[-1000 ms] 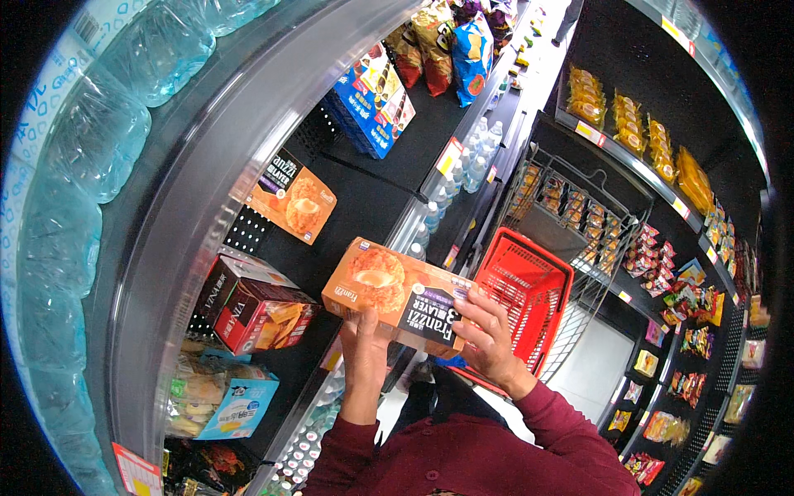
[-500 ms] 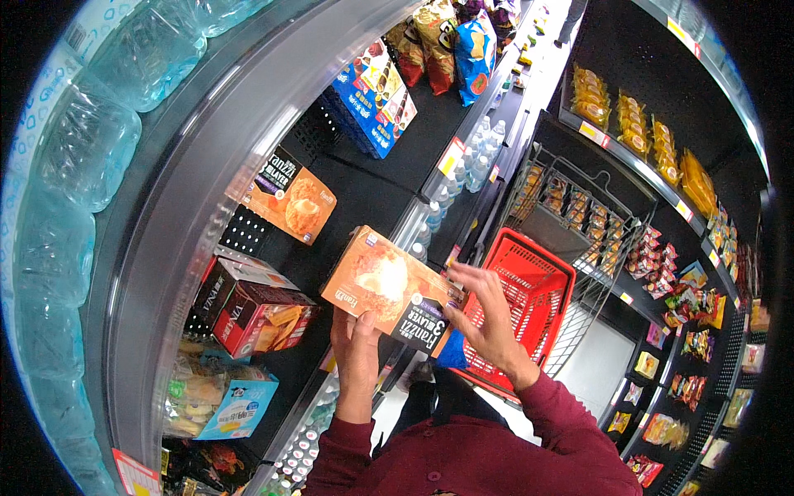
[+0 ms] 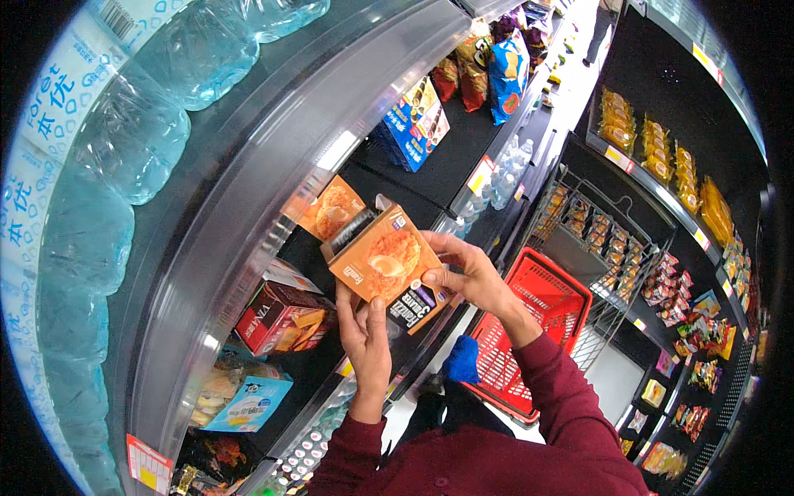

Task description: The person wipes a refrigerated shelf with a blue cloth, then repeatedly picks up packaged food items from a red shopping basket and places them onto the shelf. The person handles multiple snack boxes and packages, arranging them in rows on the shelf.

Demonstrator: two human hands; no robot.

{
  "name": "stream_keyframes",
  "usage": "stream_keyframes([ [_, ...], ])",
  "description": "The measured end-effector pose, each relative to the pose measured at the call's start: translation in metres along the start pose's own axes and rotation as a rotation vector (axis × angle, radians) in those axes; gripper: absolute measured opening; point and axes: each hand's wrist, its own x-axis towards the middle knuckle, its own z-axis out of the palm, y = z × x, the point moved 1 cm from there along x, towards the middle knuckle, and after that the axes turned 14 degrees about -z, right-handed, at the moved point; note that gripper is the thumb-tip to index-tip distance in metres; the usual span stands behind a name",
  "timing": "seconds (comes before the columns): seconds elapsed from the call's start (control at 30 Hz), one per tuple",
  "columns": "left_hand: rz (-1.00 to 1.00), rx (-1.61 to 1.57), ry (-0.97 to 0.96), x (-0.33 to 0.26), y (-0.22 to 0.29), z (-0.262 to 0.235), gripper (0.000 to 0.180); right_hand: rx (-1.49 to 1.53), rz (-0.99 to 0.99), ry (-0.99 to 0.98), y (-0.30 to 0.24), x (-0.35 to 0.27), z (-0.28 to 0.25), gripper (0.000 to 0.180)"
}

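I hold an orange snack box [image 3: 386, 264] with a picture of a pastry in front of a shop shelf. My left hand [image 3: 365, 341] grips its lower edge from below. My right hand [image 3: 468, 275] holds its right side, fingers wrapped over the edge. The box is tilted, its open-looking top end pointing up toward the shelf. A second orange box [image 3: 330, 208] of the same kind stands on the shelf just behind it.
A red shopping basket [image 3: 539, 321] hangs at my right forearm. Dark red boxes [image 3: 281, 316] and a light blue pack [image 3: 246, 404] sit on the shelf at left. Water bottle packs [image 3: 124, 140] fill the top shelf. A wire rack [image 3: 604, 248] of snacks stands at right.
The box has turned and swung up toward the shelf, its front now facing me more upright. Both hands have shifted with it, the right hand moving to its right edge.
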Motion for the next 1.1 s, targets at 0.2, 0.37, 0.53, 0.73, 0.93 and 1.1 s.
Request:
stream_keyframes([
  [0.2, 0.06, 0.141, 0.136, 0.021, 0.002, -0.001, 0.056, 0.073, -0.049, -0.037, 0.015, 0.048, 0.007, 0.063],
  [0.37, 0.081, 0.154, 0.172, 0.048, -0.005, -0.003, 0.063, 0.089, -0.076, -0.084, 0.028, 0.078, 0.015, 0.061],
  [0.53, 0.088, 0.277, 0.257, 0.066, -0.012, -0.009, 0.064, 0.02, -0.126, -0.136, 0.044, 0.095, 0.021, 0.064],
  [0.73, 0.145, 0.299, 0.336, 0.079, -0.023, -0.008, 0.064, 0.01, -0.073, -0.126, 0.063, 0.101, 0.022, 0.065],
  [0.93, 0.097, 0.271, 0.259, 0.08, -0.017, -0.01, 0.065, 0.012, -0.07, -0.109, 0.064, 0.106, 0.029, 0.065],
  [1.1, 0.083, 0.24, 0.255, 0.085, -0.018, -0.01, 0.065, -0.04, -0.075, -0.083, 0.068, 0.108, 0.032, 0.065],
])
